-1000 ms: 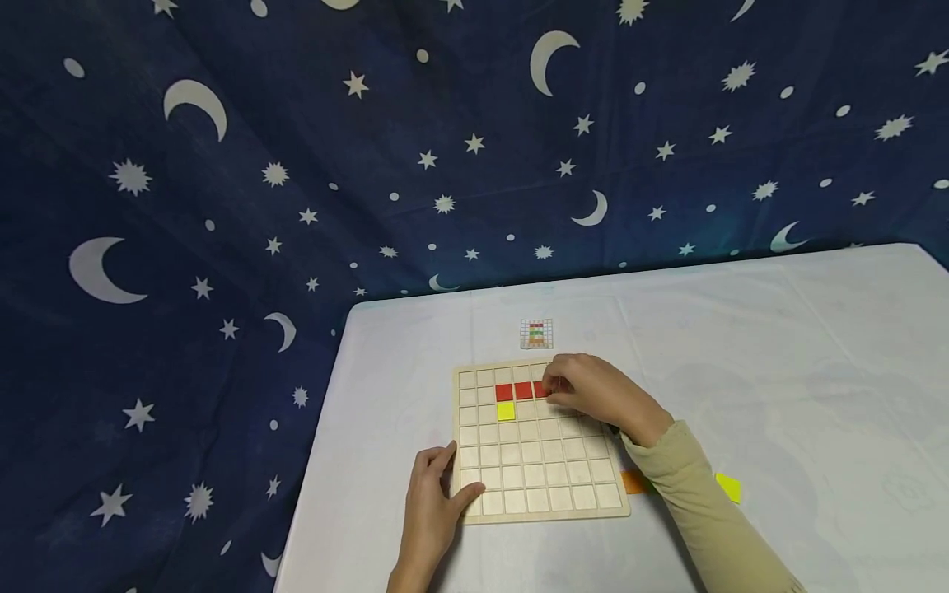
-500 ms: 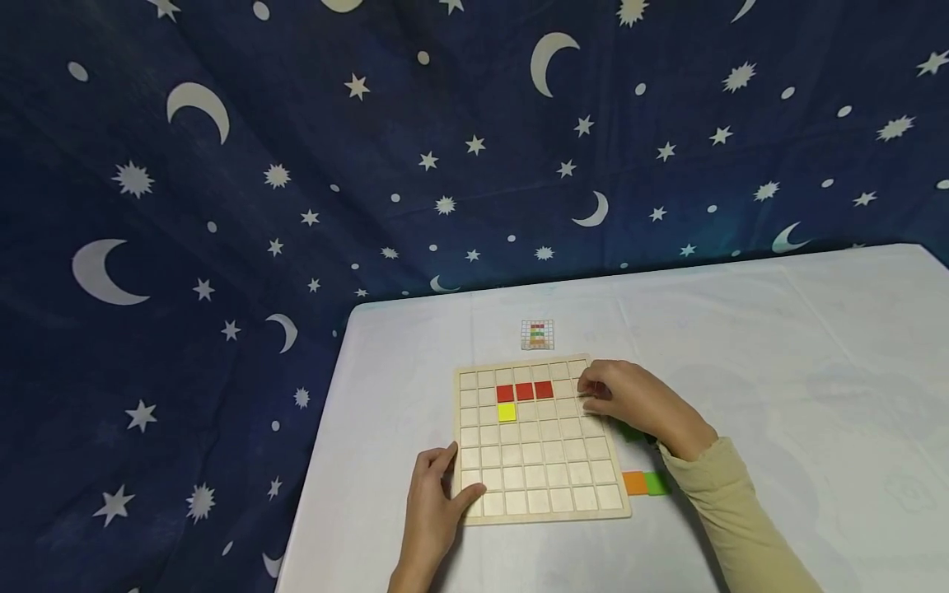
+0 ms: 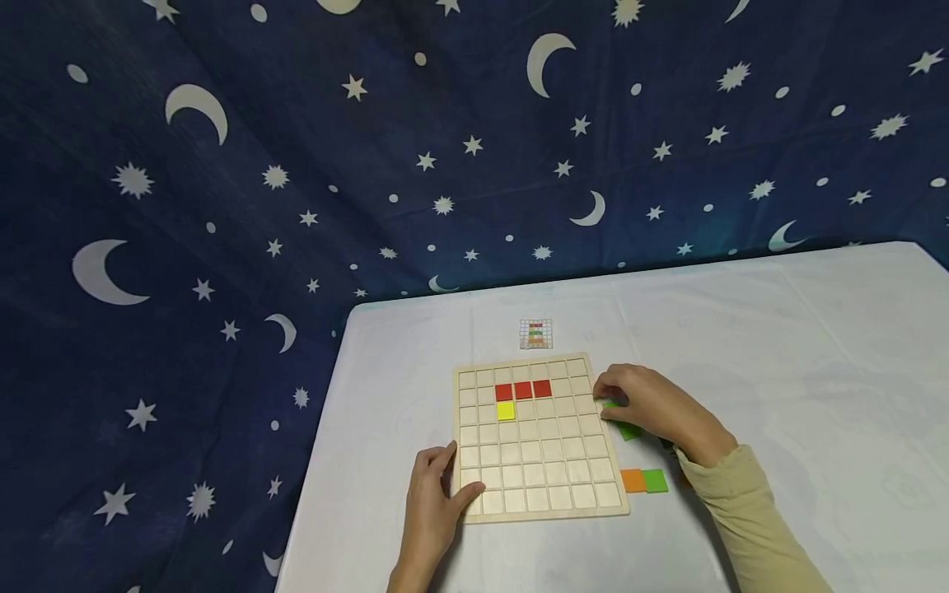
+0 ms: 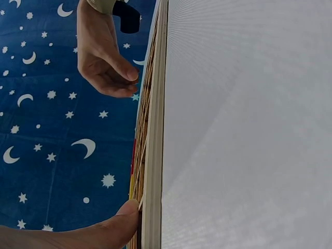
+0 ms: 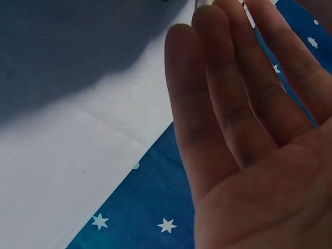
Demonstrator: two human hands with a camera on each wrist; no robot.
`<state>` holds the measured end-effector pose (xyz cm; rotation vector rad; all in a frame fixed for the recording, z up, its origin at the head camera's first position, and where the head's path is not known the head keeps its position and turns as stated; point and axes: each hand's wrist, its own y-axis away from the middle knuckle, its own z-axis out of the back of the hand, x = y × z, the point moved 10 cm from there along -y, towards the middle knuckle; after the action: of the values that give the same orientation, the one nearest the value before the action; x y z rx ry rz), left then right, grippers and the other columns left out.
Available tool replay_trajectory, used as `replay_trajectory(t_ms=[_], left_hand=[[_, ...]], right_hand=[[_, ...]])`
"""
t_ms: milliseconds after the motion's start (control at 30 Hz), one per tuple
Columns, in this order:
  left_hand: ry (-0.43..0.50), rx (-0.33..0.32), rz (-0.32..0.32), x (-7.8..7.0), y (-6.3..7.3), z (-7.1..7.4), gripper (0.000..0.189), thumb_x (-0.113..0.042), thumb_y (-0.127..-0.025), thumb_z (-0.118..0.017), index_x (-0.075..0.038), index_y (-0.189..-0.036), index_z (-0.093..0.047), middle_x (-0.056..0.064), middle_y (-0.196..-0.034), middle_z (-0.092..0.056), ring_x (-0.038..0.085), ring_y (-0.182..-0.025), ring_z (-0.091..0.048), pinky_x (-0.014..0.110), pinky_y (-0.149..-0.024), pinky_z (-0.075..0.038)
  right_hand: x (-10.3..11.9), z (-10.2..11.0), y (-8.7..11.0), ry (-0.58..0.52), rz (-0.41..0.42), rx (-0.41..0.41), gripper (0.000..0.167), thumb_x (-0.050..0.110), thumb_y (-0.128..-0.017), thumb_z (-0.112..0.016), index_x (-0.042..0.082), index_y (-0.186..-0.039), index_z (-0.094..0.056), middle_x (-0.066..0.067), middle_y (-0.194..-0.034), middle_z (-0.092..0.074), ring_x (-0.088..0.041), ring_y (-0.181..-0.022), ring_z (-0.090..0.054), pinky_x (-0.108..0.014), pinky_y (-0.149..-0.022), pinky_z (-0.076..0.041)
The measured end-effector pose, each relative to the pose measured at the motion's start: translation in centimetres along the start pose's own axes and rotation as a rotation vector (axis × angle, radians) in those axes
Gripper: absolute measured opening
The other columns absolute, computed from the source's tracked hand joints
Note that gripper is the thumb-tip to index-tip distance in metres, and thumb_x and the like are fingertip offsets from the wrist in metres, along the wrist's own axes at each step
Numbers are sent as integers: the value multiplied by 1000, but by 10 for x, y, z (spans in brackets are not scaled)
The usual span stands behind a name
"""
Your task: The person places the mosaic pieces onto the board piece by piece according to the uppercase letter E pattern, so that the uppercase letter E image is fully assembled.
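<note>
A square wooden grid board (image 3: 552, 473) lies on the table in the head view. Three red tiles (image 3: 523, 390) sit in a row in its cells, with a yellow tile (image 3: 506, 410) under the leftmost. My left hand (image 3: 433, 502) holds the board at its lower left, thumb over the top face and fingers along the left edge. In the left wrist view that thumb (image 4: 122, 223) touches the board's face. Beside the right edge, my right hand (image 3: 652, 403) is over green tiles (image 3: 628, 431), partly hiding them. Its fingers are loosely bent, with nothing visible between them.
An orange tile (image 3: 633, 480) and a green tile (image 3: 655, 481) lie by the board's lower right. Another orange piece is mostly hidden by the right sleeve (image 3: 749, 511). A small printed grid card (image 3: 536, 333) lies behind the board. A starry blue cloth (image 3: 474, 148) hangs beyond the white table.
My right hand has left the rightmost red tile and moved right, off the board to the green tiles, uncovering that red tile. My left hand has stayed on the board.
</note>
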<state>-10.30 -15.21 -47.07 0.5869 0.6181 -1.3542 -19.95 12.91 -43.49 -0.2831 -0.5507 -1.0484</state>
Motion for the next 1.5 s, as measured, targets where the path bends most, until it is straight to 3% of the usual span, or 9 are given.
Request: replay_trajectory(t_ms=[467, 733, 1067, 1500], left_hand=[[8, -6, -1, 1, 0, -1, 73, -18, -70, -88, 8, -131, -58, 11, -116, -56, 14, -94, -50, 23, -74, -48], [13, 1, -4, 0, -1, -1, 74, -19, -70, -88, 9, -132, -58, 11, -116, -55, 14, -94, -50, 23, -74, -48], [-5, -14, 11, 0, 1, 1, 73, -17, -69, -89, 8, -131, -59, 12, -116, -56, 14, -93, -50, 23, -74, -48], [9, -3, 0, 0, 0, 0, 73, -18, -70, -88, 8, -131, -58, 11, -117, -56, 14, -93, -50, 23, -74, -47]], right_hand=[[-14, -2, 8, -25, -51, 6, 23, 8, -77, -83, 3, -96, -72, -3, -95, -68, -18, -87, -57, -42, -82, -49], [-18, -3, 9, -52, -65, 17, 22, 9, -78, -83, 3, -96, -73, -2, -93, -68, -15, -81, -54, -36, -75, -47], [-14, -1, 8, -52, -41, 3, 16, 9, -78, -83, 9, -88, -70, 4, -80, -57, -12, -72, -46, -27, -65, -40], [-4, 7, 6, -47, 5, -1, 12, 3, -81, -78, 10, -81, -70, 6, -78, -64, -5, -69, -52, -25, -63, -47]])
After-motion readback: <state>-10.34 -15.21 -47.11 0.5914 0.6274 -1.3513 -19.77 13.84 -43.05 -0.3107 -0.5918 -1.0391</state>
